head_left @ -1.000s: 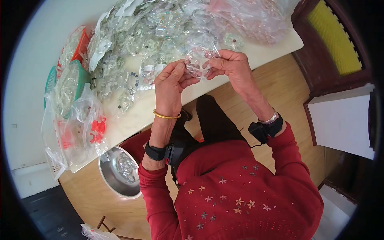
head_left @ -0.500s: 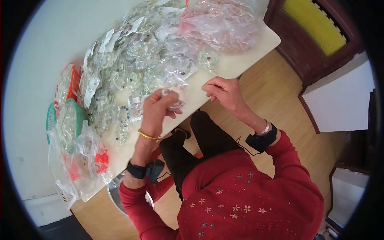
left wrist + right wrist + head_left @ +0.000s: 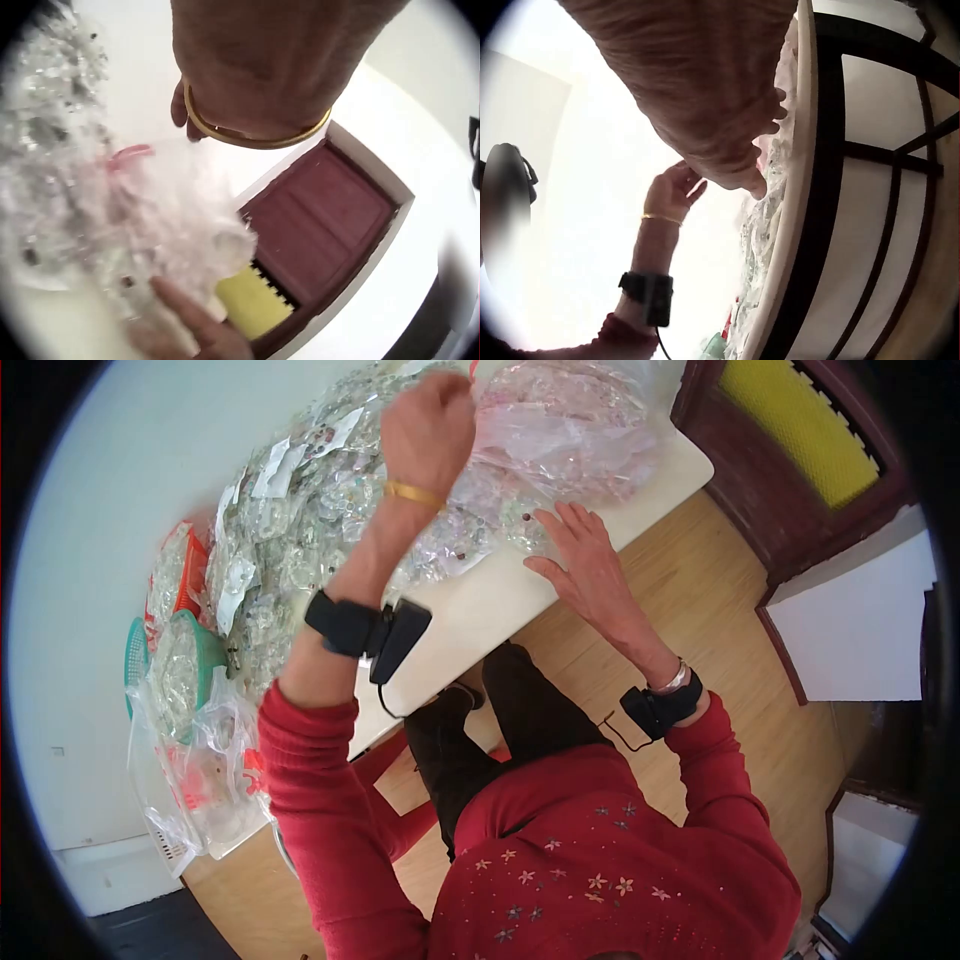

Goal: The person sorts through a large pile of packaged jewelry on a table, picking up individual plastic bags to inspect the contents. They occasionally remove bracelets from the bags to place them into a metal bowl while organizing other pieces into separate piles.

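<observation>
My left hand (image 3: 428, 430) is raised over the far part of the heap of clear plastic packets (image 3: 300, 510). Its fingers bend away from the head camera, and the back of the hand hides whatever may be in them; I cannot tell if it holds a packet. In the left wrist view a gold bangle (image 3: 259, 142) circles that wrist. My right hand (image 3: 585, 560), fingers spread, is at the near table edge, close to a clear packet with a dark bead (image 3: 527, 518). A large pinkish translucent bag (image 3: 570, 440) full of small pieces lies just beyond it.
A green basket (image 3: 212, 650) and a red basket (image 3: 190, 585) with packets stand at the left, beside a crumpled plastic bag (image 3: 215, 760). The white table (image 3: 470, 610) ends in front of my legs. Dark red furniture with a yellow panel (image 3: 800, 430) is at right.
Both hands first hold a clear packet; then the left alone carries it. Now my left hand has swung up and away over the heap. The right has spread its fingers and moved slightly farther.
</observation>
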`<state>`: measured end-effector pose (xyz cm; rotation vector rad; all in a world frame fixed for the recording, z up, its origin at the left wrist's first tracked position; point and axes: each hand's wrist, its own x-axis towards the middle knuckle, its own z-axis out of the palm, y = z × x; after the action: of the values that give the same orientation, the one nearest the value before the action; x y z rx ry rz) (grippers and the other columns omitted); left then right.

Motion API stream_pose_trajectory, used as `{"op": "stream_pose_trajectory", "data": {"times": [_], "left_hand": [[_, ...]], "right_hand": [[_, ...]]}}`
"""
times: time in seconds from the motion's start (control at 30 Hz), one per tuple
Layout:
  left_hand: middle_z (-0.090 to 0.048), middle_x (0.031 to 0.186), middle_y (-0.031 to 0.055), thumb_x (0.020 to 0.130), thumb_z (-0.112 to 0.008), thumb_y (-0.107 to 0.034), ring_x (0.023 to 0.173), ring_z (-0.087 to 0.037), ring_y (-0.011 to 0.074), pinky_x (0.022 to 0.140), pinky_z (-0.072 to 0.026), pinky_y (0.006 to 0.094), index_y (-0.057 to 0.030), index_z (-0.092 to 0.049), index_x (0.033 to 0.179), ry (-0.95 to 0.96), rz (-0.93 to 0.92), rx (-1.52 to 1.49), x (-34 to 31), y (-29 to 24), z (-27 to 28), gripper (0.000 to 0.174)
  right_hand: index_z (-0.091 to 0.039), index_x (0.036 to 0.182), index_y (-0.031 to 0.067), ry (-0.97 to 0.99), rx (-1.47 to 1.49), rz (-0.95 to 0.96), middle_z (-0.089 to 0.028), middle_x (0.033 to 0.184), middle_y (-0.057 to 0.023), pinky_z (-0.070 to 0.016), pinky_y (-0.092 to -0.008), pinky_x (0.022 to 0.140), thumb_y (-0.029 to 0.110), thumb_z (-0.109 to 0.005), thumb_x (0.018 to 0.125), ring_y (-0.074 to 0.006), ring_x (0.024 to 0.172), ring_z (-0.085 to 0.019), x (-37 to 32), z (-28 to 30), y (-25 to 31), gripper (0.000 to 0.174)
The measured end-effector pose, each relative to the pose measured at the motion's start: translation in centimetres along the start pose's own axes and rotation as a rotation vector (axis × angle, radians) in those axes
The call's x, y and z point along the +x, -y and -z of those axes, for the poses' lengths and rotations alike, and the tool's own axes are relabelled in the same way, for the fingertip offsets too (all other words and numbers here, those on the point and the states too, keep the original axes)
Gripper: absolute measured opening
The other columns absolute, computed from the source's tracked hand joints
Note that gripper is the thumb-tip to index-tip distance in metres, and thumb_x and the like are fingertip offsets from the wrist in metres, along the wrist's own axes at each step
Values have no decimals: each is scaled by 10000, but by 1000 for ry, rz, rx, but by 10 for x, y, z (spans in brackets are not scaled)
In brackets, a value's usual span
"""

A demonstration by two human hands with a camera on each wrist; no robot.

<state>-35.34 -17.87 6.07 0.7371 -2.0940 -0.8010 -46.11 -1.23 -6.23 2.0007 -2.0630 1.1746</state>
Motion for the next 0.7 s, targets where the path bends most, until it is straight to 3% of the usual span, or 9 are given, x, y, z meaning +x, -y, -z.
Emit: {"op": "stream_pose_trajectory", "data": {"times": [0.03, 0.07, 0.13, 0.2, 0.3, 0.4, 0.47, 0.6, 0.7], "left_hand": [[-595, 1031, 195, 771, -688, -242, 868, -613, 323, 756, -504, 403, -8, -599, 1046, -74, -113, 345, -15, 20, -6, 372], [-595, 1031, 195, 771, -688, -242, 868, -613, 323, 756, -504, 403, -8, -599, 1046, -69, -108, 348, -30, 43, -13, 372], [-525, 1180, 191, 750, -676, -241, 1055, -526, 363, 874, -428, 469, -70, -566, 1142, -80, -409, 628, -61, 79, -18, 442], [-510, 1206, 179, 751, -671, -237, 1096, -500, 352, 887, -416, 469, -81, -550, 1167, -26, -389, 682, -85, 79, -7, 460], [-481, 1257, 156, 754, -660, -229, 1177, -449, 332, 914, -391, 470, -103, -520, 1217, 82, -361, 787, -113, 78, 12, 500], [-462, 1318, 180, 774, -651, -218, 1203, -448, 348, 949, -389, 458, -152, -505, 1268, 265, -191, 879, -127, 74, 35, 519], [-463, 1317, 179, 778, -645, -211, 1206, -448, 345, 951, -388, 457, -151, -506, 1267, 256, -183, 915, -139, 74, 44, 513], [-464, 1309, 167, 783, -629, -181, 1202, -449, 329, 937, -389, 455, -144, -509, 1254, 233, -193, 986, -157, 76, 54, 488], [-463, 1297, 149, 780, -618, -151, 1184, -453, 311, 901, -396, 455, -134, -511, 1232, 185, -183, 1010, -168, 78, 60, 465]], "right_hand": [[-554, 1181, 36, 53, -28, -26, -493, 1271, -193, -368, -448, 996, 179, -683, 797, -410, 1180, -428, 2, 0, -1, 429], [-554, 1181, 36, 57, -22, -30, -493, 1271, -193, -368, -448, 996, 179, -683, 797, -410, 1180, -428, 3, -4, -2, 429], [-561, 1172, 46, 25, -6, -1, -477, 1296, -186, -369, -459, 996, 184, -690, 789, -419, 1183, -422, 7, -14, 3, 427], [-564, 1167, 51, 22, 8, 18, -468, 1308, -182, -370, -465, 995, 186, -693, 785, -424, 1184, -419, 10, -23, 8, 426], [-621, 1067, 50, -2, 133, 94, -526, 1186, -168, -443, -443, 877, 128, -701, 731, -392, 1065, -451, 14, -30, 16, 354], [-637, 1034, 42, -13, 213, 92, -553, 1201, -167, -433, -423, 922, 93, -699, 741, -394, 1147, -443, 13, -41, 25, 304], [-644, 1018, 38, -21, 250, 92, -567, 1208, -166, -427, -414, 945, 76, -698, 746, -394, 1189, -439, 13, -49, 31, 280], [-664, 951, 28, 124, 593, 148, -597, 1168, -161, -437, -391, 934, 51, -686, 743, -346, 1211, -439, 13, -60, 33, 210], [-645, 1010, 34, -71, 650, -66, -595, 1159, -168, -434, -399, 935, 65, -683, 746, -324, 1222, -433, 17, -59, 25, 268]]}}
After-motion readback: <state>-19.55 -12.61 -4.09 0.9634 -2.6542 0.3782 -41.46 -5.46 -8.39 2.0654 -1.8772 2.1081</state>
